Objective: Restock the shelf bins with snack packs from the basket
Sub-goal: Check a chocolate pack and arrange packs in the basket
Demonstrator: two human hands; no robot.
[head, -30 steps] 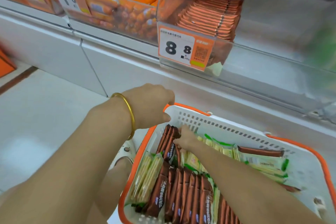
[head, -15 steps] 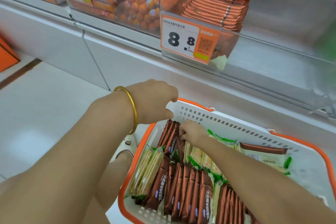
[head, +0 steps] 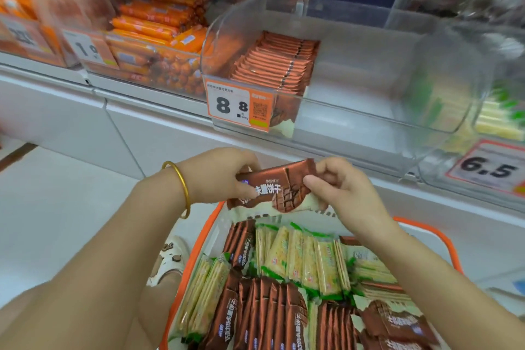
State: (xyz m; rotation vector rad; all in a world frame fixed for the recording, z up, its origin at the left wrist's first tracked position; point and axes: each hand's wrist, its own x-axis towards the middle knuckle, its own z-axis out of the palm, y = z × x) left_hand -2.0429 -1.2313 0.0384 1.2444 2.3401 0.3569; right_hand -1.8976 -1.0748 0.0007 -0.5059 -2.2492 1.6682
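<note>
Glossy brown film wraps the pack above the basket, which is matt white perforated plastic with a smooth orange rim. The far shelf bin is clear, shiny plastic. Near left, a polished gold-coloured metal bangle.

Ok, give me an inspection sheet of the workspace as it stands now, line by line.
Surface: white shelf ledge under the bins; pale floor below it.
Job's things: brown pack held above the basket; inside the basket, brown packs and green packs; clear bin with one shelved row at its left side.
Clutter: nothing seen.
Hands: left hand and right hand each grip one end of the brown pack.
Cables: nothing seen.
Surroundings: sausage bin to the left; 8.8 tag and 6.5 tag; a sandalled foot beside the basket.
</note>
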